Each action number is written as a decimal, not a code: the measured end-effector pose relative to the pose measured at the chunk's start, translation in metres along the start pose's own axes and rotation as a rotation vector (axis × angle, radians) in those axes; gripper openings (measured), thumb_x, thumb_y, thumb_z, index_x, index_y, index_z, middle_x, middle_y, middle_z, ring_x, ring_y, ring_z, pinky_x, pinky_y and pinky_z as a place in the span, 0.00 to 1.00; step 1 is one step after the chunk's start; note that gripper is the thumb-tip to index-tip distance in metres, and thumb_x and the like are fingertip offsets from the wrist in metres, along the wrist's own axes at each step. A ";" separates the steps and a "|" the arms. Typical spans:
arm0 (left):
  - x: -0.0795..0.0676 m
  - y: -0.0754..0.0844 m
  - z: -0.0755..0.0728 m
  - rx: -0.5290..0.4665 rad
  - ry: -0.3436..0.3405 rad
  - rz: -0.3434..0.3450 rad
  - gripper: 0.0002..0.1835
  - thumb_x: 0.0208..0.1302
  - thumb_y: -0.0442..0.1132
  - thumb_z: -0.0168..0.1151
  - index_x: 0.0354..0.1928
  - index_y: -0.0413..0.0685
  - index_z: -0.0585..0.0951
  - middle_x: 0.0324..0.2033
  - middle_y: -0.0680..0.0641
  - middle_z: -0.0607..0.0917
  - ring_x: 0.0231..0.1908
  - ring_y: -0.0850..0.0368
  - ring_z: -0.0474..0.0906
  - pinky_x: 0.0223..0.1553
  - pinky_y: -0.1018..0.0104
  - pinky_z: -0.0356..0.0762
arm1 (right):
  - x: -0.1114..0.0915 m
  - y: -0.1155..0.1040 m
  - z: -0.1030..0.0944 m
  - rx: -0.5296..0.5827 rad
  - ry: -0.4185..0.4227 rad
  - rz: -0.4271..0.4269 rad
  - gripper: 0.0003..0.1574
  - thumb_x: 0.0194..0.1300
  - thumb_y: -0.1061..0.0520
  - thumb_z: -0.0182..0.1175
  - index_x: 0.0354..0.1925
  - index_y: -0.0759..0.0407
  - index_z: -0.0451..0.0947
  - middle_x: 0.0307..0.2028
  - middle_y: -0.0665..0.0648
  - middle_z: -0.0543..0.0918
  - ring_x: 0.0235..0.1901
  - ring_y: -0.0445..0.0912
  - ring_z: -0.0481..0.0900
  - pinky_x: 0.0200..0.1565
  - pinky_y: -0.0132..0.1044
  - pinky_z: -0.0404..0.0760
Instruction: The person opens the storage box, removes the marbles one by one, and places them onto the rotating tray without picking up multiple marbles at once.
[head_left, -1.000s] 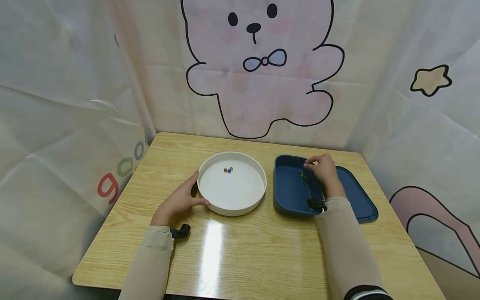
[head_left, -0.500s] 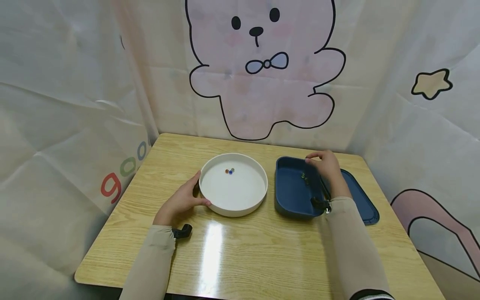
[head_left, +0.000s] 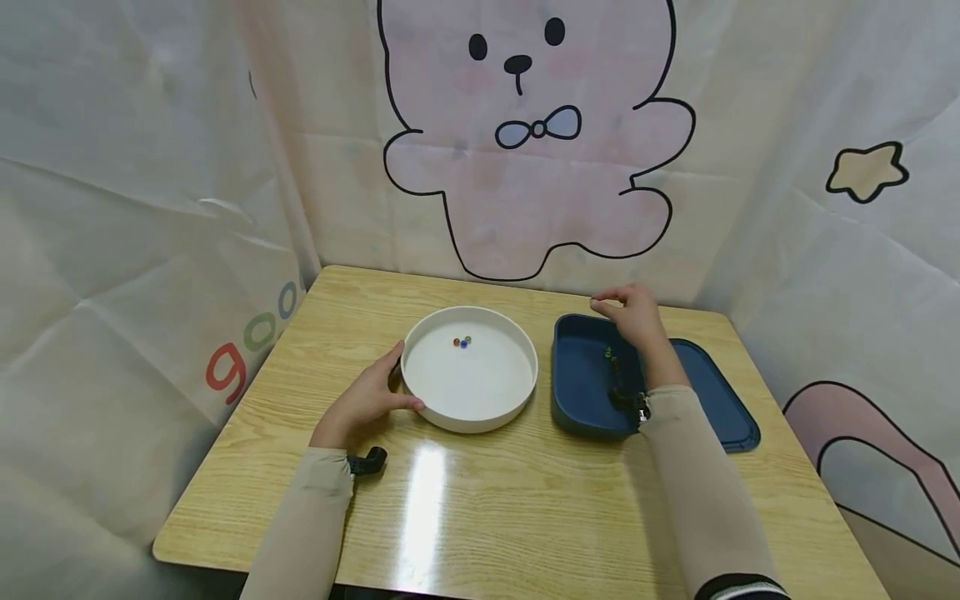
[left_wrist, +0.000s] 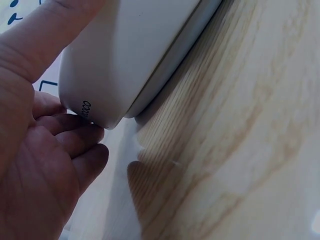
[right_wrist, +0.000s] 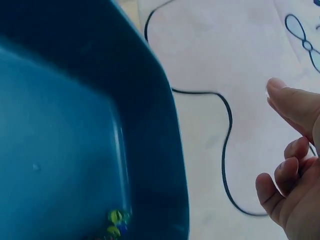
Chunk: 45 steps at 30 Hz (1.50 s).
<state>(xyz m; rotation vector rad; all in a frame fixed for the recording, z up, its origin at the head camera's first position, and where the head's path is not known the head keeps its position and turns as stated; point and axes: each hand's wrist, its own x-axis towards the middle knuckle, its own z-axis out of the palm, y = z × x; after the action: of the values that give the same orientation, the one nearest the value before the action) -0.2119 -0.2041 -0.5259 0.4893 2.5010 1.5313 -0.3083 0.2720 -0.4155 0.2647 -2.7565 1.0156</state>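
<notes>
Three tray beads [head_left: 463,343], orange, blue and greenish, are seen grouped in the tray [head_left: 468,383], between its centre and 11–12 o'clock. The box [head_left: 585,400] is placed at 3 o'clock of the tray, just beside it, uncovered. Box beads [head_left: 608,353] are seen towards 1 o'clock of its floor; yellow-green tints are shown in the right wrist view, but the count is cut off by the frame and cannot be given.

Work is judged partway: three beads are already in the tray, several are left in the box. How many of the latter are meant to be handled cannot be told.

Grip: the right hand [head_left: 636,318] is held raised at about 1 o'clock of the box, its fingertips seen past the far rim at 12 o'clock. Thumb and index tips are brought together or nearly so, the other fingers loosely bent; whether a bead is pinched cannot be told, as it would be hidden or too small. The tray is gripped at 8–9 o'clock by the left hand [head_left: 371,397], thumb and fingers set apart along the wall.

Further out, the lid [head_left: 712,392] is laid at 3 o'clock of the box. All is set on a wooden table [head_left: 480,517]; a bear backdrop [head_left: 510,200] is hung at 12 o'clock.
</notes>
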 end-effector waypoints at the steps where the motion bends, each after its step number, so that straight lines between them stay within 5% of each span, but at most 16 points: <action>1: 0.001 0.000 0.000 0.007 0.000 0.000 0.70 0.49 0.53 0.83 0.84 0.56 0.42 0.82 0.50 0.48 0.80 0.52 0.43 0.78 0.47 0.50 | 0.001 -0.002 0.003 0.005 -0.013 -0.007 0.17 0.71 0.52 0.67 0.50 0.63 0.88 0.53 0.66 0.80 0.56 0.61 0.73 0.60 0.59 0.71; 24: -0.002 -0.002 0.005 -0.019 -0.009 -0.004 0.68 0.50 0.47 0.83 0.84 0.56 0.43 0.81 0.48 0.51 0.80 0.51 0.46 0.78 0.47 0.52 | 0.009 -0.054 0.077 0.037 -0.213 -0.014 0.13 0.70 0.50 0.68 0.47 0.55 0.88 0.51 0.60 0.76 0.52 0.56 0.70 0.57 0.55 0.73; 35: -0.002 -0.001 -0.001 -0.007 -0.013 -0.012 0.71 0.48 0.51 0.84 0.83 0.52 0.41 0.82 0.48 0.47 0.80 0.49 0.44 0.78 0.47 0.51 | 0.015 -0.076 0.102 0.058 -0.222 -0.026 0.12 0.69 0.48 0.69 0.46 0.51 0.88 0.48 0.57 0.76 0.47 0.53 0.69 0.51 0.51 0.71; 41: -0.001 0.001 -0.001 -0.009 -0.016 -0.041 0.71 0.48 0.52 0.84 0.84 0.54 0.41 0.82 0.50 0.46 0.80 0.51 0.43 0.78 0.48 0.50 | 0.021 -0.090 0.111 0.058 -0.259 -0.027 0.11 0.69 0.46 0.69 0.46 0.47 0.87 0.50 0.54 0.79 0.50 0.50 0.72 0.57 0.51 0.74; 45: 0.000 0.002 0.000 0.004 -0.009 -0.017 0.71 0.48 0.56 0.83 0.84 0.55 0.42 0.82 0.51 0.47 0.81 0.52 0.42 0.79 0.48 0.48 | 0.026 -0.099 0.115 0.144 -0.255 -0.032 0.11 0.68 0.47 0.69 0.46 0.49 0.87 0.34 0.55 0.76 0.35 0.49 0.70 0.41 0.45 0.73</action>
<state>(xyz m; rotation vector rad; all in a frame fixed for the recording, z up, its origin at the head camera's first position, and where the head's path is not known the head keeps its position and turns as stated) -0.2121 -0.2036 -0.5241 0.4729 2.4958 1.5146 -0.3237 0.1198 -0.4335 0.4901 -2.8920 1.2537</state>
